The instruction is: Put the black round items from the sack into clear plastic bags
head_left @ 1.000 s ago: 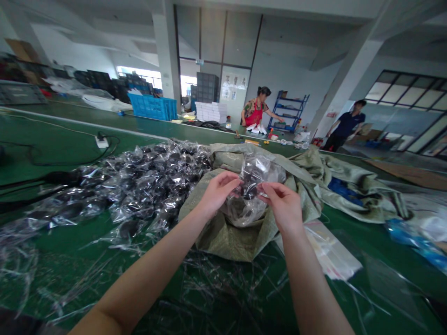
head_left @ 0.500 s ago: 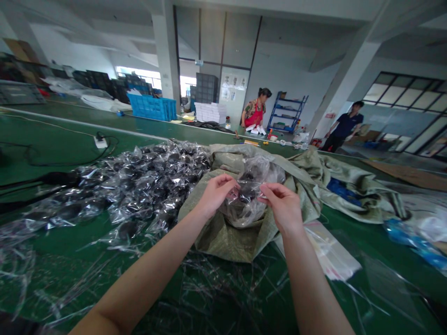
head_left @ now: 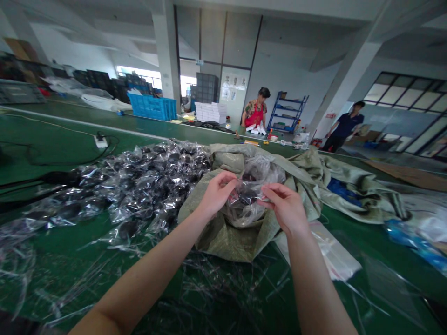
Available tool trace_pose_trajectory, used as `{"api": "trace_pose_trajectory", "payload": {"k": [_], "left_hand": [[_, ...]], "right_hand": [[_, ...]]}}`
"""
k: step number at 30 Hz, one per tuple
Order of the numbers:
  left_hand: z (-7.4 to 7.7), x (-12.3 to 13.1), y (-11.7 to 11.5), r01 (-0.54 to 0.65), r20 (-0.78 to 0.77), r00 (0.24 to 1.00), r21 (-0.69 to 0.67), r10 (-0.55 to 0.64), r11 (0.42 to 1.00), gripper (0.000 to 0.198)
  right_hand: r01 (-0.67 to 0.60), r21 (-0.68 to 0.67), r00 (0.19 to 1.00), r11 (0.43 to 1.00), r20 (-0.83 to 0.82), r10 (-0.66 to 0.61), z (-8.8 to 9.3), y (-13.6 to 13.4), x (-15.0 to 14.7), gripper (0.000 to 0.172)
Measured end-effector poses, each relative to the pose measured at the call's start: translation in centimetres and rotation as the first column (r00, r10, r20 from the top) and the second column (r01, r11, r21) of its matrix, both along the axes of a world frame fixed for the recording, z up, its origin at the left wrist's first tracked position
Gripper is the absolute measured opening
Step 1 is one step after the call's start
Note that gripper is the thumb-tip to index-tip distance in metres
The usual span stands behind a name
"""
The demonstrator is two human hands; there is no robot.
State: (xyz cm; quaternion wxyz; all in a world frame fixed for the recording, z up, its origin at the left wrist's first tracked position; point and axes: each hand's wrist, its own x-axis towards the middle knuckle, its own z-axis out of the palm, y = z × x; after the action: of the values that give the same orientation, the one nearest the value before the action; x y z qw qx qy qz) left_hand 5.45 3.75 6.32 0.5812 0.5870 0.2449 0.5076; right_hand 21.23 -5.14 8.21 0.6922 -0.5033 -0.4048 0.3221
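Between my two hands is a small clear plastic bag [head_left: 248,194] with a dark rounded item inside, its exact kind hard to make out. My left hand [head_left: 221,190] pinches the left edge of this bag between thumb and fingers. On the opposite edge, my right hand [head_left: 283,204] pinches with thumb and forefinger. Both hands are over the mouth of a green woven sack [head_left: 230,242], which has a crumpled clear liner [head_left: 270,172]. Left of the sack lies a heap of dark items in clear bags [head_left: 150,177].
Flat clear bags [head_left: 337,253] lie by my right forearm, and plastic strips [head_left: 223,279] litter the green table [head_left: 63,153]. Another woven sack [head_left: 370,200] with blue contents is at right. Farther back are a blue crate [head_left: 152,108], a person in a red apron [head_left: 256,116] and a person in dark clothes [head_left: 345,124].
The bagged item has tipped between my hands and its dark part shows less. My right hand has shifted slightly right; my left has barely moved.
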Motion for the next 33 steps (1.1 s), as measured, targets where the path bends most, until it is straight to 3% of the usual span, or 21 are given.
{"api": "trace_pose_trajectory", "payload": {"k": [7,17,22,26,33], "left_hand": [[-0.2,-0.8,0.8,-0.022,-0.033,0.999,0.215,0.03,0.976,0.023],[-0.4,-1.5,1.9,0.097,-0.081,0.993,0.214,-0.081,0.972,0.016],[-0.5,-1.7,2.4,0.118,-0.161,0.984,0.3,-0.072,0.946,0.016],[-0.6,-1.7,2.4,0.067,-0.2,0.979,0.474,0.034,0.878,0.015],[-0.4,-1.9,2.4,0.06,-0.222,0.963,0.724,0.15,0.687,0.014]], "right_hand": [[-0.048,-0.035,0.999,0.998,0.02,0.048,-0.2,-0.2,0.5,0.031],[-0.122,-0.063,0.992,0.991,0.027,0.124,-0.4,-0.3,1.1,0.028],[-0.099,-0.072,0.995,0.993,0.024,0.101,-0.2,-0.4,1.2,0.029],[-0.097,-0.086,0.995,0.992,0.026,0.1,-0.1,-0.4,1.2,0.029],[-0.107,-0.088,0.994,0.99,0.025,0.109,-0.1,-0.4,1.2,0.028]]}}
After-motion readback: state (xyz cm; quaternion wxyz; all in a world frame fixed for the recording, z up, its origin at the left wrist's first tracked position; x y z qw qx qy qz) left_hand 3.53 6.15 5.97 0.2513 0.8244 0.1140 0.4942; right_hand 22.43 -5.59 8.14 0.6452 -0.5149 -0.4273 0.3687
